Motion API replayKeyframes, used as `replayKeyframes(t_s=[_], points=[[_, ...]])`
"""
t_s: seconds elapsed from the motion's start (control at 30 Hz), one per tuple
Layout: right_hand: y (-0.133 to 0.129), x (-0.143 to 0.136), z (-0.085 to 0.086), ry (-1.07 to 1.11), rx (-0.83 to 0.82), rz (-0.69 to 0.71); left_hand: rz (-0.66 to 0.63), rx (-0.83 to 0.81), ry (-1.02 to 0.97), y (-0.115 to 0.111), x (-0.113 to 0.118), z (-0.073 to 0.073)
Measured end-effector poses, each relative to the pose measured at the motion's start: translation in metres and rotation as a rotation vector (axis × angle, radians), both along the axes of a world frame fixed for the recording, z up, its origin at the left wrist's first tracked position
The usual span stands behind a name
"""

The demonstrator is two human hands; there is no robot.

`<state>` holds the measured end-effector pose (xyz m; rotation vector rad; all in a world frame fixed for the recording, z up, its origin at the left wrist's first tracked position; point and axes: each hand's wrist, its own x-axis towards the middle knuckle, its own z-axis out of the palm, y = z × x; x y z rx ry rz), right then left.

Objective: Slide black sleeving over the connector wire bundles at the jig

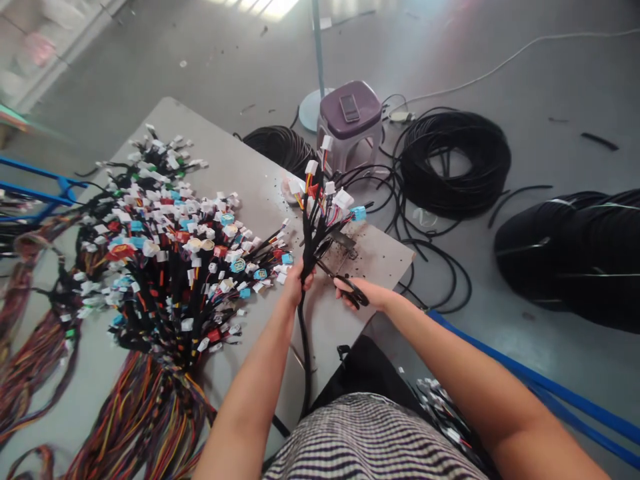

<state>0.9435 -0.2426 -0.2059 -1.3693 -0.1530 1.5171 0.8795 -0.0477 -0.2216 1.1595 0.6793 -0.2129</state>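
My left hand is closed round the black-taped trunk of a wire harness, holding it upright over the table. White, red and blue connectors fan out from its top, and a black sleeved tail hangs below the fist toward my body. In my right hand is a pair of scissors with dark handles. Their blades point up and left at the harness, just above my left fist. Whether the blades touch a branch I cannot make out.
A big pile of harnesses covers the table's left side. Beyond the table stand a purple-topped stool bearing a phone and a coil of black tubing. More black rolls lie right, near a blue rail.
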Motion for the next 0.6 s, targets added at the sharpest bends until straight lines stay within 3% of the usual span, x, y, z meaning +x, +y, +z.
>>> replayKeyframes(t_s=[0.23, 0.4, 0.47, 0.53, 0.6], points=[[0.016, 0.027, 0.003, -0.185, -0.150, 0.201, -0.018, 0.147, 0.020, -0.003, 0.002, 0.000], [-0.003, 0.012, 0.005, -0.741, -0.521, 0.506, -0.126, 0.071, -0.068, -0.010, -0.002, 0.031], [-0.014, 0.003, 0.010, -0.907, -0.560, 0.561, -0.211, 0.049, -0.122, -0.015, -0.008, 0.047], [-0.023, -0.007, 0.021, -0.978, -0.474, 0.439, -0.253, 0.114, -0.177, -0.024, -0.016, 0.063], [-0.027, -0.021, 0.036, -0.970, -0.280, 0.156, -0.280, 0.217, -0.244, -0.040, -0.025, 0.080]])
